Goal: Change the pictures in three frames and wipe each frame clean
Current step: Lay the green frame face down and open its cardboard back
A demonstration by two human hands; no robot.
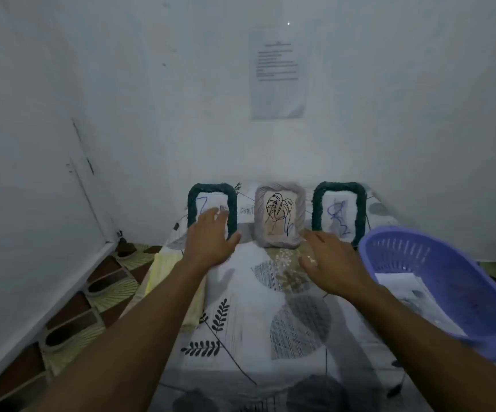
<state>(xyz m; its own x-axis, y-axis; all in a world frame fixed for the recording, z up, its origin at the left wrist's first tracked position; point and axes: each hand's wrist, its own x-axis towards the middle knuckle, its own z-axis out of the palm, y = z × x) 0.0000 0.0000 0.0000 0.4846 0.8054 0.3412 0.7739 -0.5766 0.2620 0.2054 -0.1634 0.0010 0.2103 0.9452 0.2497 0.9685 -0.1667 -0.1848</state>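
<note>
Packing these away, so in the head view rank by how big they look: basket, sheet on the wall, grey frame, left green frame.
1. Basket, though it is nearest the camera, which flatters it.
2. Sheet.
3. Grey frame and left green frame: alike, not ranked.

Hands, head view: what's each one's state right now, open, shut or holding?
Left hand: open, fingers straight, in front of the left green frame, gripping nothing.
Right hand: open, fingers relaxed, near the middle grey frame, holding nothing.
</note>
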